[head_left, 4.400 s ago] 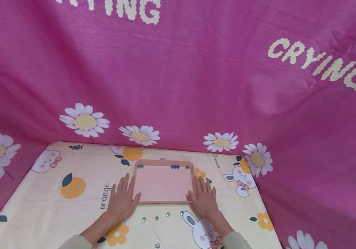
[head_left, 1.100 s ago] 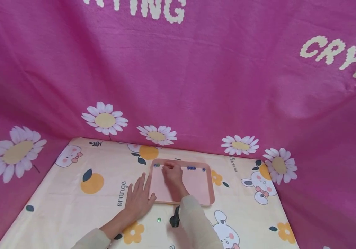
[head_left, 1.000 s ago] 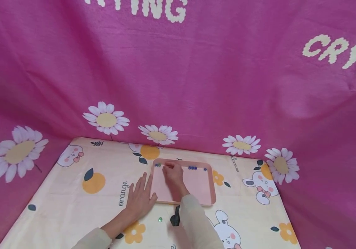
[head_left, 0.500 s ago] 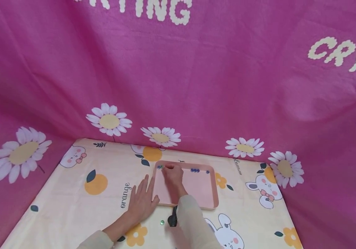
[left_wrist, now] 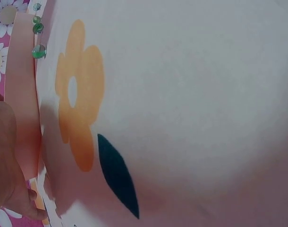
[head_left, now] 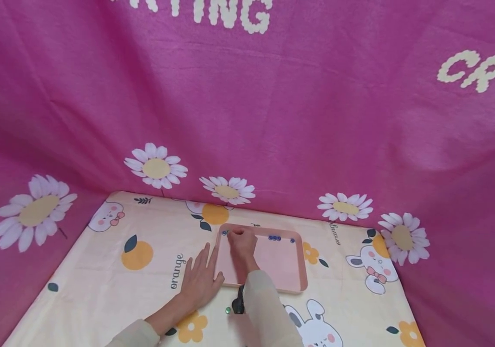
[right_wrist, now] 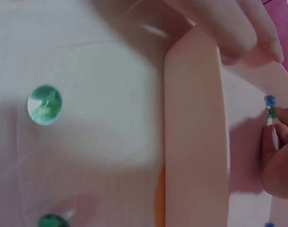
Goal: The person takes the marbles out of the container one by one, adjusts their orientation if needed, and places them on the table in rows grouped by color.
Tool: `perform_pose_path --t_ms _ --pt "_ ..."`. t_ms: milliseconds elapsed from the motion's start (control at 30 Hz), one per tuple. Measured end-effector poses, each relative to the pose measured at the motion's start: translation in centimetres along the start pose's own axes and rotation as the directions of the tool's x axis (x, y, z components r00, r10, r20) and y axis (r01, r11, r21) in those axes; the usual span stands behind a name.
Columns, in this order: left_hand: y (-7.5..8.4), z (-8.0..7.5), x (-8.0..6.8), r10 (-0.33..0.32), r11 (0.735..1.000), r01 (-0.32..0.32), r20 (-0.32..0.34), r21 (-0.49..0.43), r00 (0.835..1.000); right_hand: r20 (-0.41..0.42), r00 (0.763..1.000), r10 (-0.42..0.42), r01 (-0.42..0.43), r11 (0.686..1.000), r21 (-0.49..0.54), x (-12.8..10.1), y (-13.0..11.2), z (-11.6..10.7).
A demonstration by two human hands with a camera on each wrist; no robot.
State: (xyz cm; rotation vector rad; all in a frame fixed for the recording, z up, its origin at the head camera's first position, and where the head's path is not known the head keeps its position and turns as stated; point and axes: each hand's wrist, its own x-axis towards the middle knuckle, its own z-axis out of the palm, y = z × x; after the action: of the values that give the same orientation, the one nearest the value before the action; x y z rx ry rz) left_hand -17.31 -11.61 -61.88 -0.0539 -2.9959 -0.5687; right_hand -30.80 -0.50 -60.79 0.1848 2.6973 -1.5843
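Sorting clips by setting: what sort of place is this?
Probably a home tabletop draped for recording: a pink daisy-print sheet as backdrop, a cartoon tablecloth, and a pink tray with marbles.

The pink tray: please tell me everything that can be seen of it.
The pink tray is a shallow rectangle with rounded corners and a raised rim, smooth and probably plastic. It lies flat on the printed tablecloth, near the magenta backdrop. Small blue and green beads lie along its far edge. The right hand reaches over it, with curled fingers at the far left corner beside a bead. The left hand lies flat against its left rim.
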Motion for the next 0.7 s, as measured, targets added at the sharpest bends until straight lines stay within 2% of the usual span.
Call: perform_pose_path --t_ms 367,700 --pt "0.0 -0.1 0.2 0.016 1.000 -0.016 -0.003 0.009 1.000 -0.046 0.997 0.054 -0.054 0.999 -0.007 -0.7 -1.5 -0.1" --pt "-0.1 -0.2 0.0 0.014 1.000 -0.014 -0.008 0.008 1.000 -0.096 0.995 0.030 -0.036 0.997 -0.066 -0.8 -1.5 0.7"
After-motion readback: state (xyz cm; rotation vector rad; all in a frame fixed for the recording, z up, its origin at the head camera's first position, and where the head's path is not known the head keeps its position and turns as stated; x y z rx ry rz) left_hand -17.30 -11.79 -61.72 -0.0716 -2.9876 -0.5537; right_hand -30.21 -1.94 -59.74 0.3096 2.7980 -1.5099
